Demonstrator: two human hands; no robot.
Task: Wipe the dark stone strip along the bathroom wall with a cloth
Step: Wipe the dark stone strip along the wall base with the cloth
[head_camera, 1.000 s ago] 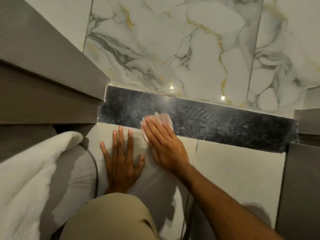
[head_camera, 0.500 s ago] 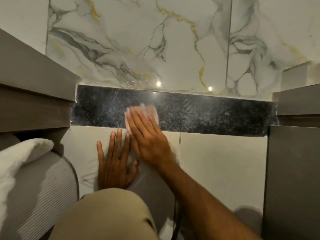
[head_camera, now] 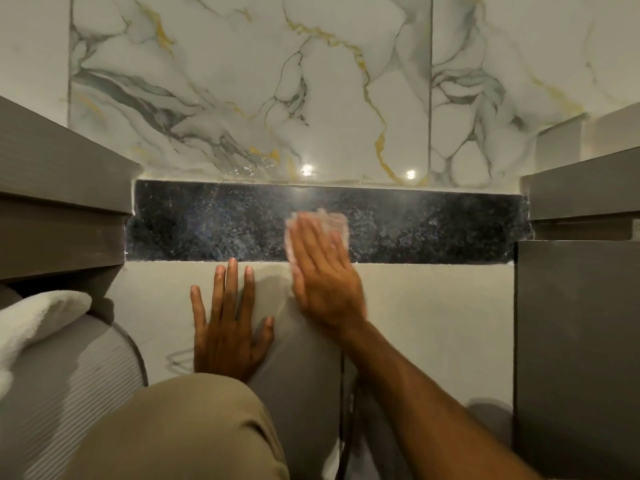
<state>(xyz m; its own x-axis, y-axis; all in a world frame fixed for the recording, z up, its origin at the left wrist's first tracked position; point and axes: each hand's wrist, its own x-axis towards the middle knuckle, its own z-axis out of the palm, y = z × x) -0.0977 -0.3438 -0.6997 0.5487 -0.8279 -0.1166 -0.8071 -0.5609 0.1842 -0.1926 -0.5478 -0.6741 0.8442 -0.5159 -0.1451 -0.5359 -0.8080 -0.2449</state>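
A dark speckled stone strip (head_camera: 207,223) runs across the wall between marble tiles above and plain pale tiles below. My right hand (head_camera: 323,271) lies flat on the strip near its middle, pressing a pale pink cloth (head_camera: 334,220) against the stone; the cloth shows past my fingertips. My left hand (head_camera: 227,327) is spread flat on the pale tile just below the strip, to the left of the right hand, holding nothing. The strip looks hazy and streaked to the left of the cloth.
Grey cabinet edges close in at the left (head_camera: 62,202) and right (head_camera: 578,306). A white towel (head_camera: 38,320) lies on a ribbed grey surface at lower left. My knee in tan trousers (head_camera: 180,431) fills the bottom. Marble wall tiles (head_camera: 277,91) rise above.
My right hand has slid the cloth to the right along the strip, away from the left hand. The left hand stays planted on the tile. The view has shifted right.
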